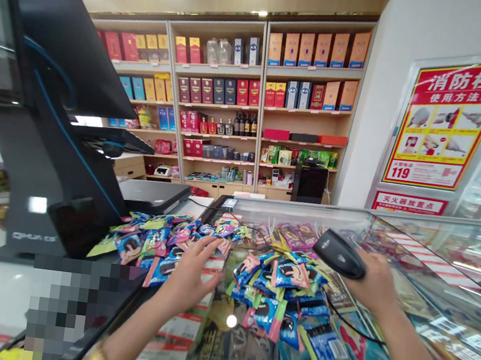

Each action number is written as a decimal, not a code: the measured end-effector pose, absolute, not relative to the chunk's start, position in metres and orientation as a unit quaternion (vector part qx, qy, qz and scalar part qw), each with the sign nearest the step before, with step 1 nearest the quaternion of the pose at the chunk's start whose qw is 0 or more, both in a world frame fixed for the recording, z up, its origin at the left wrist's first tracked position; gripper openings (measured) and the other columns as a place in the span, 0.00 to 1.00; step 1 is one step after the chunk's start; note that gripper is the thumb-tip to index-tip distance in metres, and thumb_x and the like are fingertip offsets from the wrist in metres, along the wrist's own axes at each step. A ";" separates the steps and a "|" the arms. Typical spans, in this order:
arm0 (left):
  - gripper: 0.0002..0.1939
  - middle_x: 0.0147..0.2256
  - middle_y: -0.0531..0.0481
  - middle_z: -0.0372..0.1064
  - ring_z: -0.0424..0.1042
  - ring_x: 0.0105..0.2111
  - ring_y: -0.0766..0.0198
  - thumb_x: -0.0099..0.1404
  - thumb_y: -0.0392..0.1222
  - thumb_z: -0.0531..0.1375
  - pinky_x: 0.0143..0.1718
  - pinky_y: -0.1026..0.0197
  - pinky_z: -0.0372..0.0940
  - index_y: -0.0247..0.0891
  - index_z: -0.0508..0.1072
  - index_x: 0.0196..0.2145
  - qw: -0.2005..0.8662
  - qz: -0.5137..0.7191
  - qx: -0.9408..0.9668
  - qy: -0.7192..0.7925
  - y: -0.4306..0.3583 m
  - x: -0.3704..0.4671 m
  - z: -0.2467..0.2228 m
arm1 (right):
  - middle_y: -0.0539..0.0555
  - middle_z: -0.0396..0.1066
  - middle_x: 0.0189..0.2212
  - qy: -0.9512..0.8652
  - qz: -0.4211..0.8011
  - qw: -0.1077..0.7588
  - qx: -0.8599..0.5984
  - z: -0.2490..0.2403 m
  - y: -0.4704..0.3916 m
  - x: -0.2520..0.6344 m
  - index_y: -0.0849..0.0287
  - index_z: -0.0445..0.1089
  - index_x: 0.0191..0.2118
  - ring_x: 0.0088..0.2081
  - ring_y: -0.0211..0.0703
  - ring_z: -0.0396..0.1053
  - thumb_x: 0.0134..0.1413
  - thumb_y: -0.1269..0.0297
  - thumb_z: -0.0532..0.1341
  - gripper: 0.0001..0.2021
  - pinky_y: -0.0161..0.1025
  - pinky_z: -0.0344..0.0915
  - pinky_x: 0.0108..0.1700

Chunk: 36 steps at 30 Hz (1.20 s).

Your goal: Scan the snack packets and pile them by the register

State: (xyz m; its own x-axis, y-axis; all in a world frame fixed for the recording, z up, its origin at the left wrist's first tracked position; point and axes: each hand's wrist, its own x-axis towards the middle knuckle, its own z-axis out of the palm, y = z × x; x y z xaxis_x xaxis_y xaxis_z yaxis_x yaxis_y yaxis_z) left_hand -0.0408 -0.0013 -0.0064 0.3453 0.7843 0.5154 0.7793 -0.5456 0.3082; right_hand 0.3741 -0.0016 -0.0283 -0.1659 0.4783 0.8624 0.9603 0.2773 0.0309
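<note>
My right hand (375, 278) is wrapped round a black barcode scanner (339, 253), its head pointing left and its cord running down to the right. Below and left of the scanner lies a pile of small blue, pink and green snack packets (269, 286) on the glass counter. My left hand (196, 271) holds nothing and has its fingers apart. It hovers by the right edge of a second heap of similar packets (155, 234); whether it touches them I cannot tell. One packet (326, 342) with a barcode showing lies at the front of the right pile.
A black point-of-sale terminal (39, 178) stands at the left, with a flat black device (155, 193) behind the packets. The glass display counter (323, 216) stretches right with goods under it. Shelves (223, 67) of boxed bottles line the back wall beside a red fire-hydrant sign (449, 124).
</note>
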 end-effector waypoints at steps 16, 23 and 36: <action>0.33 0.51 0.44 0.71 0.68 0.53 0.51 0.53 0.27 0.51 0.60 0.40 0.51 0.44 0.69 0.56 -0.093 0.136 0.778 0.606 -0.010 -0.116 -0.008 | 0.54 0.75 0.31 -0.727 -0.304 0.387 -0.479 -0.025 -0.005 0.361 0.57 0.69 0.32 0.28 0.43 0.67 0.47 0.61 0.59 0.07 0.40 0.60 0.35; 0.25 0.50 0.45 0.73 0.71 0.51 0.50 0.55 0.45 0.64 0.56 0.47 0.62 0.41 0.71 0.51 0.232 0.490 0.674 0.503 -0.006 -0.075 0.019 | 0.53 0.72 0.26 -0.738 -0.290 0.391 -0.468 -0.012 -0.014 0.349 0.56 0.69 0.30 0.28 0.43 0.66 0.45 0.65 0.57 0.06 0.40 0.59 0.33; 0.09 0.39 0.40 0.77 0.78 0.42 0.56 0.65 0.36 0.58 0.42 0.59 0.74 0.32 0.69 0.44 0.751 0.521 0.274 0.301 0.016 0.017 0.003 | 0.50 0.68 0.24 -0.778 -0.222 0.405 -0.427 -0.006 -0.027 0.322 0.56 0.65 0.29 0.26 0.40 0.63 0.50 0.64 0.57 0.03 0.41 0.54 0.37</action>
